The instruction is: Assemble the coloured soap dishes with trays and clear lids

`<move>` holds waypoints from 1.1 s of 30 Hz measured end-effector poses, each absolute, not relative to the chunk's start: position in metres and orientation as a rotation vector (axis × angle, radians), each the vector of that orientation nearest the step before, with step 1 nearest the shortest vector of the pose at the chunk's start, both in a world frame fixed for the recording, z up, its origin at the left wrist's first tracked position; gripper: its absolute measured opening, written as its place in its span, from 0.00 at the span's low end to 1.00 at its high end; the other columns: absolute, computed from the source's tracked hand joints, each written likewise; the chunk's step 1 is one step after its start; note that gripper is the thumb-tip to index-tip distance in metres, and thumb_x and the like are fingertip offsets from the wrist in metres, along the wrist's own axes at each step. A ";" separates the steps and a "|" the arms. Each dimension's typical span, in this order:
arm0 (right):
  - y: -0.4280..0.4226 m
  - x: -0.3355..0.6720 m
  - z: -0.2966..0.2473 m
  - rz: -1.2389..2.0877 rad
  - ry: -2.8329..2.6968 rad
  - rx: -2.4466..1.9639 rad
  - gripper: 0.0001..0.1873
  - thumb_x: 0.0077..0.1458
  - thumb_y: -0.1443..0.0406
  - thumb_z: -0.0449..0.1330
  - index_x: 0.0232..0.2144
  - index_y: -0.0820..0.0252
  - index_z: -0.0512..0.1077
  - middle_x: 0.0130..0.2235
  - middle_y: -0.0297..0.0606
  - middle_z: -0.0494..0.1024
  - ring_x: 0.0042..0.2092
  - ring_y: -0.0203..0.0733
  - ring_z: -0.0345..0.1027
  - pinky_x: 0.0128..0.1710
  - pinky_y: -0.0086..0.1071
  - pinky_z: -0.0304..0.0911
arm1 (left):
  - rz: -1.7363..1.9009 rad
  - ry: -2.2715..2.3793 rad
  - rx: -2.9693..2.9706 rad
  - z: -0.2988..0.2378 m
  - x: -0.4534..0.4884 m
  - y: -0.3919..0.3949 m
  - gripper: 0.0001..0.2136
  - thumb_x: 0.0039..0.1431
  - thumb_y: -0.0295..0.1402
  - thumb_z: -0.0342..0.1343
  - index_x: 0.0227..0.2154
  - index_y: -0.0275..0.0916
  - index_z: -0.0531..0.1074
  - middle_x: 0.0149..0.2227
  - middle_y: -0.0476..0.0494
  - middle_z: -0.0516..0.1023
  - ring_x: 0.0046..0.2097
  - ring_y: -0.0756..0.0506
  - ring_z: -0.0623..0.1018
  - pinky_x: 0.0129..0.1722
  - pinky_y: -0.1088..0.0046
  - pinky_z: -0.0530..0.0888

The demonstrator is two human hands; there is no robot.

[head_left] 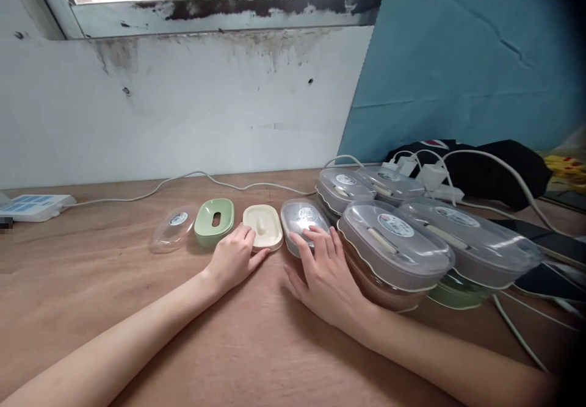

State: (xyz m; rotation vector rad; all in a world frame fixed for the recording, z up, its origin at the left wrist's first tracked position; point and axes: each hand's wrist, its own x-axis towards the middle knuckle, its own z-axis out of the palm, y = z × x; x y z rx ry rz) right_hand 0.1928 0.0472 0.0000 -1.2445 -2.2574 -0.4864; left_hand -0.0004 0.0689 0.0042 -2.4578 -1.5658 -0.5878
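Note:
My left hand (232, 257) is at the near left corner of a shallow cream soap dish (270, 227), its fingers curled at the left edge and the thumb along the front. Left of it stands a light green soap dish (206, 219) with an oval slot. A loose clear lid (167, 234) with a round label lies farther left. My right hand (326, 276) has its fingers spread, with the fingertips on the near part of a small box with a clear lid (297, 210). Its thumb points toward the cream dish.
Several larger clear-lidded boxes (398, 245) crowd the right side, some stacked. Behind them are white plugs (431, 176), cables and a black cloth (499, 166). A white power strip (39, 207) sits at far left, its cord running along the wall (206, 108).

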 end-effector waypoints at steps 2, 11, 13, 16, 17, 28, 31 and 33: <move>0.047 0.193 0.001 -0.495 -2.216 -1.262 0.23 0.54 0.62 0.53 0.52 0.65 0.63 0.50 0.54 0.64 0.57 0.59 0.52 0.56 0.56 0.45 | -0.611 -1.608 -2.474 0.004 0.001 0.070 0.10 0.59 0.36 0.52 0.36 0.33 0.67 0.42 0.35 0.73 0.44 0.39 0.75 0.41 0.64 0.74; 0.031 0.189 0.001 -0.643 -2.258 -1.122 0.22 0.52 0.66 0.55 0.50 0.70 0.66 0.41 0.53 0.71 0.47 0.58 0.62 0.46 0.54 0.60 | -0.733 -1.768 -2.576 -0.008 -0.001 0.080 0.18 0.61 0.32 0.47 0.52 0.29 0.58 0.54 0.29 0.66 0.61 0.36 0.58 0.54 0.60 0.64; 0.019 0.186 0.003 -0.613 -2.262 -1.000 0.21 0.52 0.67 0.55 0.48 0.71 0.68 0.38 0.52 0.71 0.44 0.56 0.63 0.44 0.54 0.62 | -0.757 -1.787 -2.603 -0.008 0.000 0.085 0.19 0.61 0.32 0.46 0.53 0.28 0.58 0.55 0.29 0.65 0.61 0.36 0.57 0.55 0.61 0.63; 0.004 0.183 0.007 -0.458 -2.302 -0.702 0.18 0.52 0.66 0.54 0.45 0.70 0.69 0.36 0.49 0.72 0.42 0.53 0.64 0.45 0.53 0.63 | -0.774 -1.775 -2.670 -0.005 0.002 0.094 0.20 0.62 0.35 0.47 0.54 0.29 0.58 0.56 0.31 0.65 0.61 0.39 0.59 0.55 0.65 0.63; 0.001 0.183 0.008 -0.397 -2.321 -0.578 0.18 0.53 0.65 0.54 0.45 0.70 0.70 0.35 0.47 0.72 0.43 0.52 0.64 0.46 0.53 0.63 | -0.775 -1.764 -2.697 -0.004 0.003 0.097 0.21 0.62 0.37 0.46 0.54 0.30 0.58 0.55 0.32 0.66 0.60 0.41 0.61 0.55 0.67 0.63; 0.012 0.189 0.018 -0.141 -2.354 -0.175 0.17 0.52 0.66 0.56 0.43 0.74 0.70 0.32 0.45 0.72 0.42 0.50 0.65 0.47 0.46 0.67 | -0.538 -1.679 -2.854 0.011 0.008 0.118 0.22 0.61 0.41 0.45 0.55 0.36 0.59 0.54 0.39 0.68 0.55 0.40 0.64 0.52 0.63 0.63; 0.011 0.188 0.018 -0.122 -2.352 -0.175 0.17 0.52 0.66 0.57 0.42 0.75 0.70 0.32 0.46 0.72 0.41 0.49 0.65 0.46 0.43 0.68 | -0.411 -1.654 -2.897 0.025 0.014 0.124 0.27 0.55 0.46 0.51 0.55 0.37 0.59 0.46 0.39 0.73 0.51 0.39 0.68 0.46 0.66 0.69; 0.011 0.188 0.018 -0.113 -2.347 -0.173 0.17 0.52 0.66 0.57 0.42 0.75 0.70 0.32 0.46 0.72 0.40 0.47 0.65 0.46 0.42 0.68 | -0.341 -1.657 -2.880 0.032 0.022 0.128 0.28 0.52 0.50 0.52 0.52 0.38 0.61 0.42 0.40 0.75 0.47 0.37 0.71 0.41 0.65 0.70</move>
